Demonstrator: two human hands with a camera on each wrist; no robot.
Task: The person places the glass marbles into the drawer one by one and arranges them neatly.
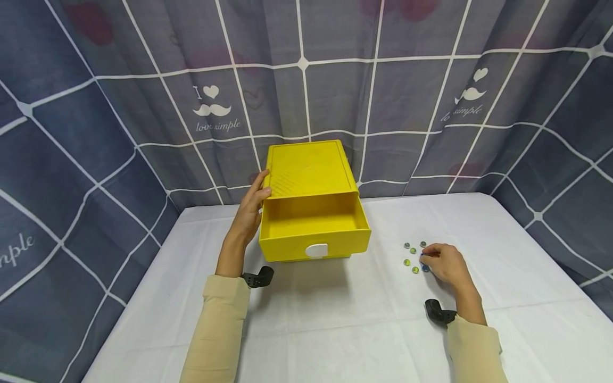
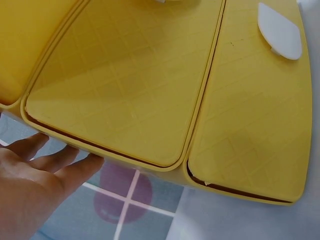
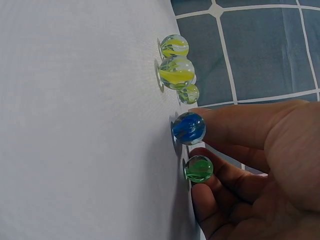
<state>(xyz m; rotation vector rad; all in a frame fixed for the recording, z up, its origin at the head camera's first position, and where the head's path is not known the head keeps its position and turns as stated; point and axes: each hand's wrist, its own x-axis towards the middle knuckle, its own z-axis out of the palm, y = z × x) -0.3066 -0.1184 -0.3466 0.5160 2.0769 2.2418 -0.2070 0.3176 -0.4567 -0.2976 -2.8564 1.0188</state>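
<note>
A yellow plastic drawer box (image 1: 306, 169) stands on the table with its top drawer (image 1: 315, 246) pulled out. The drawer's visible inside is bare, and a white tab handle is on its front. My left hand (image 1: 247, 214) holds the box by its left side, thumb at the top edge; in the left wrist view its fingers (image 2: 75, 167) reach along that side. My right hand (image 1: 446, 263) pinches a blue marble at its fingertips, mostly hidden by them. Just in front of the thumb lies another blue marble (image 3: 189, 128), and a green marble (image 3: 199, 169) sits by the curled fingers.
Several glass marbles lie left of my right hand, among them a yellow-streaked marble (image 3: 176, 72). A white cloth (image 1: 335, 324) covers the table. Behind and at both sides hangs a grey checked curtain (image 1: 335, 96). Below the drawer, the box has another closed front (image 2: 255, 115).
</note>
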